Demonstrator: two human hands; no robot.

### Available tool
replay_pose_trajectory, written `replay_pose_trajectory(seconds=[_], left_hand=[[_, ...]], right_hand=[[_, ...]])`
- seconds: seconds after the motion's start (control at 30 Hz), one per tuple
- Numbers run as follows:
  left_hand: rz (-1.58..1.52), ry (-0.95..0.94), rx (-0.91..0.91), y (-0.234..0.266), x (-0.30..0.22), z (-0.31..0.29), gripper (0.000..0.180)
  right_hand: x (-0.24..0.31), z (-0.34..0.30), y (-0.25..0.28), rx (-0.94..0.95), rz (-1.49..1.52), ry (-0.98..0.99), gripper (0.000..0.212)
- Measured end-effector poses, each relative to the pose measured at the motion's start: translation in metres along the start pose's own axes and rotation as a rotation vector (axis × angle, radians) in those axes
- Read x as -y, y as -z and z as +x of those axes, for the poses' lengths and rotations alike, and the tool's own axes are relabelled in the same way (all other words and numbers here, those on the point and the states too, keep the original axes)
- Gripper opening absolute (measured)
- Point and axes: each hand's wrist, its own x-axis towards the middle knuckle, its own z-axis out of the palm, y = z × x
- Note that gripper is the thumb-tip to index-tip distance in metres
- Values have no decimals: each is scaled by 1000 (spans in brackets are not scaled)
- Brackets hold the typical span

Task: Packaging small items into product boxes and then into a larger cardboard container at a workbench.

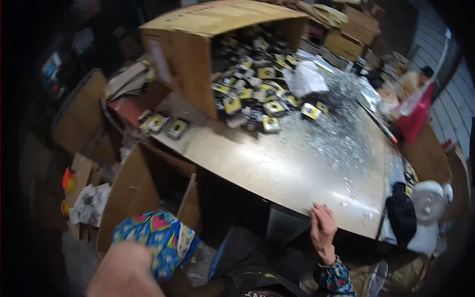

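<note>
My left hand (121, 270) is raised close to the view at the lower left, blurred, with its fingers not made out. Its patterned blue sleeve (153, 240) covers the wrist behind it. At the near edge of the metal-topped table (247, 166) lies my right hand (324, 227), fingers loosely stretched, with nothing visible in it. Many small black pieces with yellow faces (269, 108) spill from a cardboard box (188, 69) tipped on its side. Two similar pieces stand apart, one of them a dark block (177, 128) by the left table edge. Tiny shiny metal bits (341, 128) are scattered across the right half.
A crumpled white bag (308, 79) sits beside the bits. A long thin tool (378, 123) lies near the right edge. Past the right corner are a black pouch (401, 215) and a white fan (429, 203). An open carton (131, 185) stands below the left edge.
</note>
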Motion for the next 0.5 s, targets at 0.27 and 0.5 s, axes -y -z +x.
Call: replay_pose_trajectory(seconds=[0.27,0.5], left_hand=[[1599,1375,-1341,95,48,-305,60],[1822,1629,-839,120,88,-325,49]], right_hand=[[6,-6,-2,45,29,7,13],[-19,-5,-14,13,-57,-39,14]])
